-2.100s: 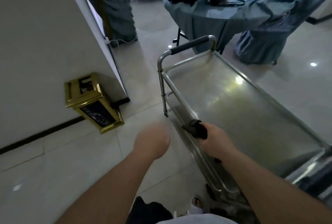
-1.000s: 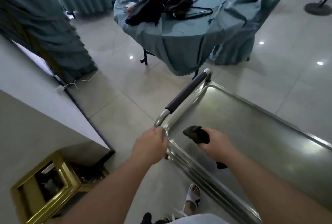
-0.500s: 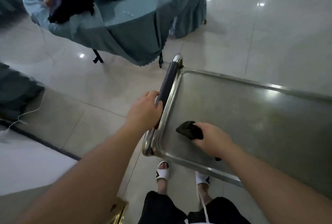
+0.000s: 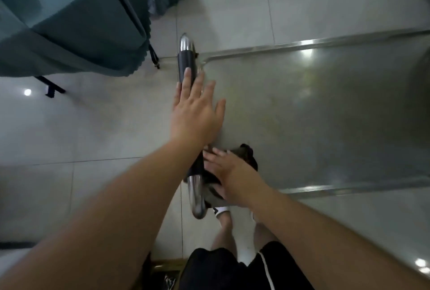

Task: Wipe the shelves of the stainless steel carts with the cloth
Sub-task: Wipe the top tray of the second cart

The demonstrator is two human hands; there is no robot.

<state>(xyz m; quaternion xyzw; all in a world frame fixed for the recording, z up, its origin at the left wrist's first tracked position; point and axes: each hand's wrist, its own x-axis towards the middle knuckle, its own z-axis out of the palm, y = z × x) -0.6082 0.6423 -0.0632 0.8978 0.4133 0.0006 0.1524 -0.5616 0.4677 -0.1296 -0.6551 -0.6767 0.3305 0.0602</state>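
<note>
The stainless steel cart's top shelf [image 4: 325,115] fills the right half of the head view, with its black-sleeved handle [image 4: 186,61] running along the left end. My left hand [image 4: 195,113] hovers over the handle and the shelf's left edge, fingers spread, holding nothing. My right hand [image 4: 232,173] presses flat on a dark cloth [image 4: 249,154] at the shelf's near-left corner, beside the handle's lower end. The hand hides most of the cloth.
A round table under a teal cloth [image 4: 69,33] stands at the upper left, its black legs [image 4: 53,87] on the tiled floor [image 4: 81,126]. My feet in white slippers [image 4: 221,210] are just below the cart's corner. A gold-coloured edge [image 4: 167,263] shows near the bottom.
My left hand has let go of the handle and opened above it. The right hand slid the cloth toward the near-left corner. The camera has tilted down and swung round the cart's end.
</note>
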